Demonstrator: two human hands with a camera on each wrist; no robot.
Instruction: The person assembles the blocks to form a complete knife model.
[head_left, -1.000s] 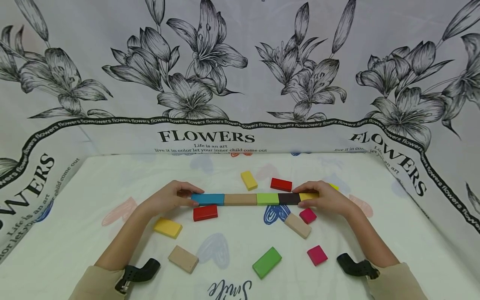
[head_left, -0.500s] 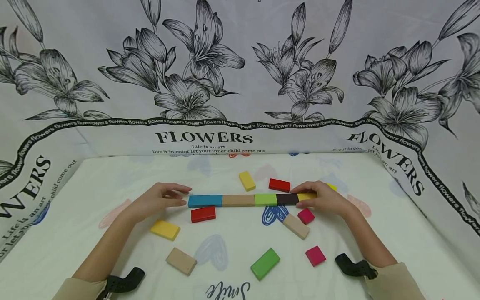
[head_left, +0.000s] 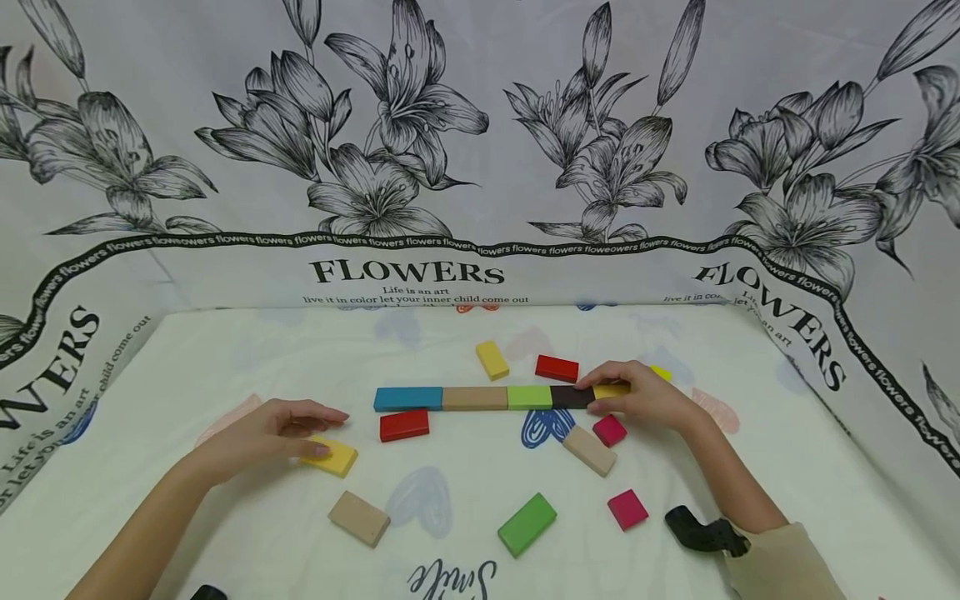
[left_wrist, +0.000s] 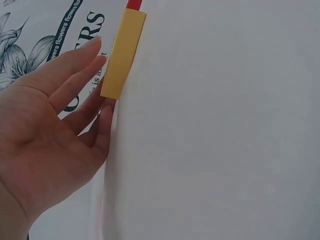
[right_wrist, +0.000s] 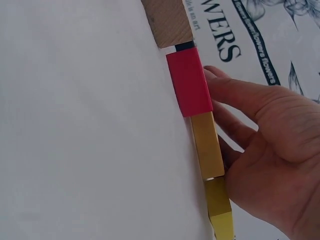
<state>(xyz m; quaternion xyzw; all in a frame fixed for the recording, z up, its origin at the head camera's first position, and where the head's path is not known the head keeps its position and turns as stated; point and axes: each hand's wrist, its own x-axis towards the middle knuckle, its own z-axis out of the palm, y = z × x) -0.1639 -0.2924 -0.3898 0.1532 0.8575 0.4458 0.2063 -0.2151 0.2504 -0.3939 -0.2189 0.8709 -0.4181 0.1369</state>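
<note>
A straight row of blocks lies across the tablecloth: a blue block [head_left: 408, 399], a tan block [head_left: 475, 398], a light green block [head_left: 528, 397], a black block [head_left: 564, 397] and a yellow end block [head_left: 609, 391]. My right hand [head_left: 648, 398] pinches the yellow end block, thumb on the near side and fingers on the far side, partly covering it. At the left, my left hand [head_left: 251, 437] is over a separate yellow block [head_left: 341, 458], fingers extended and thumb overlapping its top. In the left wrist view, that yellow block [left_wrist: 125, 50] stands beyond the fingertips.
In front of the row lie a red block [head_left: 405, 426], tan blocks [head_left: 360, 518] [head_left: 590, 451], a green block [head_left: 527, 525] and crimson squares [head_left: 610, 430] [head_left: 627, 509]. Behind it are a yellow block [head_left: 492, 360], a red block [head_left: 557, 367] and another yellow piece [head_left: 660, 372].
My left hand has let go of the blue block and moved left and nearer, to the separate yellow block. My right hand stays at the row's right end.
</note>
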